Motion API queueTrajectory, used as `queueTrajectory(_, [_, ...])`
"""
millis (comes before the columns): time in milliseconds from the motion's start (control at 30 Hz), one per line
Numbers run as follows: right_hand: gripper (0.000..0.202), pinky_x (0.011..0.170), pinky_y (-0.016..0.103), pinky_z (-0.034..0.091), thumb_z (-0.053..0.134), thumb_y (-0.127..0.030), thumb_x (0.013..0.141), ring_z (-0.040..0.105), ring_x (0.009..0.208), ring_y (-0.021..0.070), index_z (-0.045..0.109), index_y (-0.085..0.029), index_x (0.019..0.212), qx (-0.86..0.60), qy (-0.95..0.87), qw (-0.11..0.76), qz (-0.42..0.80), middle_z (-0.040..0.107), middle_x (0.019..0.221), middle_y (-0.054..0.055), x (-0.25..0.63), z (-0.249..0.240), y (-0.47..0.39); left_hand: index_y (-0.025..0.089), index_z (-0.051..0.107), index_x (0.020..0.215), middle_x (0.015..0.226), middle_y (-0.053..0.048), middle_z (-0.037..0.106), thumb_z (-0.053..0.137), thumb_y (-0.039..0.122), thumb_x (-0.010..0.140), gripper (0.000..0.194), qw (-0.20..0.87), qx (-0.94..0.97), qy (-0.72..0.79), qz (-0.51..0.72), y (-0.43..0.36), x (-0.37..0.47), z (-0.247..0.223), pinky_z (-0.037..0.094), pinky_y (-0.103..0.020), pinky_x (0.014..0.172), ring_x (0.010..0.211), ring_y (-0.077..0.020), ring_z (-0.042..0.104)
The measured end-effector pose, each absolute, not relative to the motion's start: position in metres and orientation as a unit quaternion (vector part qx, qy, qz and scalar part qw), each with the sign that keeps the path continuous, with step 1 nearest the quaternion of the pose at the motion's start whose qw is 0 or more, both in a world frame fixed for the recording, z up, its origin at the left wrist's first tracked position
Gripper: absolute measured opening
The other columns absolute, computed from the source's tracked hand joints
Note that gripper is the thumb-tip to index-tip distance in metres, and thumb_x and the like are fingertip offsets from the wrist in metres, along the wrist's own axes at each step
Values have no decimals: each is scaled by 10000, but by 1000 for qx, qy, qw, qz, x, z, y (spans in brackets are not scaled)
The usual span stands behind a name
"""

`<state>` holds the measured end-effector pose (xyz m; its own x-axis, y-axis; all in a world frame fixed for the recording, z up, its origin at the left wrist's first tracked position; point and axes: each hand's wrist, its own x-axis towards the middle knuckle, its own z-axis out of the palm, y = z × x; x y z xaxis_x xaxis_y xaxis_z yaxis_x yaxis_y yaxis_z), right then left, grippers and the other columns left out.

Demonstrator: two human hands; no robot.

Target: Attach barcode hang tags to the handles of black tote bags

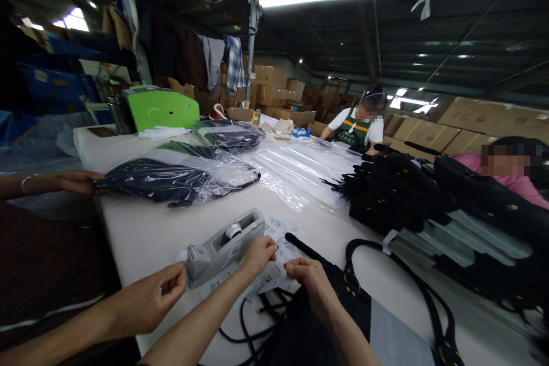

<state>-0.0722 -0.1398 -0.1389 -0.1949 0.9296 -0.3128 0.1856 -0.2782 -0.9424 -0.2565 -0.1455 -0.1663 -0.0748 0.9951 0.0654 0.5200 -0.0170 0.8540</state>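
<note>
My left hand (259, 254) is closed in a pinch above printed paper sheets (281, 254), beside a grey tape dispenser (229, 246). Facing it, my right hand (306, 274) also pinches, above a black bag (319, 320) with long straps. Anything between the fingertips is too small to make out. A gap separates the two hands. The bag lies at the front edge, a pale sheet (394, 329) on it and a black handle (403, 260) looping to the right.
At left, a co-worker's hand (174, 291) touches the dispenser's end; another hand (79, 182) holds a plastic-wrapped dark bag (171, 174). Clear plastic sleeves (295, 168) lie mid-table. Black bags (398, 189) are piled right. Two people and a green machine (163, 108) are farther back.
</note>
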Motion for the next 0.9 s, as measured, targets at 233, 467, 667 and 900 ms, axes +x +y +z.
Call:
queueTrajectory(233, [247,612,244,394,689,-393,593,556,653,139,596,-165,608,-504,-459,372,630,672,707,41,-16,-106,-165,125,588,775,665,16,574,497,258,863,183,260,611,693,279,-118,-216,-179,470,-316,680,637,-121,560])
queueTrajectory(467, [279,577,223,416,733,-407,591,580,652,137,625,-151,612,-549,-390,406,618,646,626,28,-7,-120,-166,150,617,967,1041,-126,586,472,111,785,236,132,666,670,300,-140,-214,-169,356,-430,858,1020,-274,497])
queueTrajectory(667, [316,481,195,401,803,-369,479,546,554,88,601,-158,599,-482,-291,402,722,638,647,-14,-17,-113,-165,169,631,981,1098,-94,587,464,49,693,353,119,754,560,323,-172,-196,-144,340,-365,929,1075,-242,476])
queueTrajectory(900, [331,463,177,408,824,-323,456,557,553,92,634,-152,668,-427,-240,396,777,648,647,6,-16,-94,-173,184,642,1004,917,-26,660,449,54,625,445,436,697,413,391,-189,-169,-131,392,-286,823,882,-189,569])
